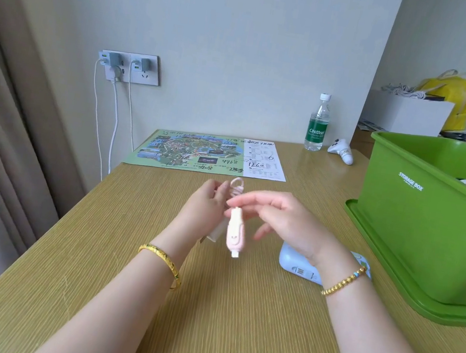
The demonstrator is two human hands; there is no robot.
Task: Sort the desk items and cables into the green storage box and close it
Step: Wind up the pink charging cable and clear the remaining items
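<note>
Head view: both hands up over the tabletop [233,315], mid-frame. Left hand [205,202] has its fingers curled around a coiled pink cable [236,187]; a white block, probably a charger [215,230], hangs just below that hand, partly hidden. Right hand [277,217] pinches the same cable near its pink connector cover [235,235], other fingers loose and spread; the connector dangles clear of the tabletop. Some motion blur on the fingers. Green storage box [420,226] sits at the right, open, standing on its lid [389,264]; a few pale items inside, too cut off to identify. Light blue device [298,264] on the tabletop just beside the right wrist, near the box. Further back: map sheet [207,153], water bottle [318,126], small white gadget [342,151]. Gold bracelets on both wrists.
</note>
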